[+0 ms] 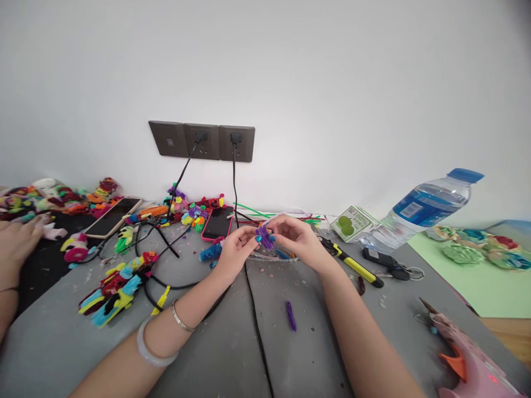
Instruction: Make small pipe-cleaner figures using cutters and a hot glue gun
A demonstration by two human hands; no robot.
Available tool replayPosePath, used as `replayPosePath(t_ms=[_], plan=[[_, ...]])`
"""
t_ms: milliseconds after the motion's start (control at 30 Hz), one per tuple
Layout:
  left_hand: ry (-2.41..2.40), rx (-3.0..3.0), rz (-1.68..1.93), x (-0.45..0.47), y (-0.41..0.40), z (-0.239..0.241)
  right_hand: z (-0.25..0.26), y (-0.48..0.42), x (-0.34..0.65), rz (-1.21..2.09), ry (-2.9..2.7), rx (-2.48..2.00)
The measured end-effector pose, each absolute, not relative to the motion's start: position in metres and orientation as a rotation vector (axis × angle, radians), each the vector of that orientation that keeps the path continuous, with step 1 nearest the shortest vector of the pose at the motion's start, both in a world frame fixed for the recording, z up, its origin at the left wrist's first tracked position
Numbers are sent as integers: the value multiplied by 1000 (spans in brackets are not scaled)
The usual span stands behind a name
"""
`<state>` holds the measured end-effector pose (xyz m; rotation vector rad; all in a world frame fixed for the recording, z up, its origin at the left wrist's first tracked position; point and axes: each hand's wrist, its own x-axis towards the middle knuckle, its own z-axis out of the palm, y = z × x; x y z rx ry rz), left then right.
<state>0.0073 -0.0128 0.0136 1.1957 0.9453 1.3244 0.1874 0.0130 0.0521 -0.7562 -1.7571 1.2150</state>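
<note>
Between the fingertips of both hands is a small bundle of purple pipe cleaner (pixel 266 237), raised over the grey table. My left hand (pixel 237 250) pinches it from the left side, and my right hand (pixel 296 239) grips it from the right. Fingers cover part of its shape. Nearer me, a second purple pipe cleaner piece (pixel 291 316) lies on the tabletop beside a black cable (pixel 254 309). Behind my hands is a shallow clear dish (pixel 276 258), mostly hidden. A blue fuzzy piece (pixel 211 252) rests left of my left hand.
A pink glue gun (pixel 468 354) lies front right. Yellow-handled pliers (pixel 359 268), a key fob (pixel 379 257), a juice box (pixel 353 224) and a tilted water bottle (pixel 418 207) are at right. Phones (pixel 114 217), cables and colourful pipe cleaner figures (pixel 116 287) crowd the left, near another person's hand (pixel 19 243).
</note>
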Motion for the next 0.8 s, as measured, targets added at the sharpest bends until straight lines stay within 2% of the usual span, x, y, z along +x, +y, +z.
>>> replayPosePath(t_ms=[800], plan=[[918, 1126, 1343, 7, -10, 13, 45, 19, 188, 1076, -1762, -629]])
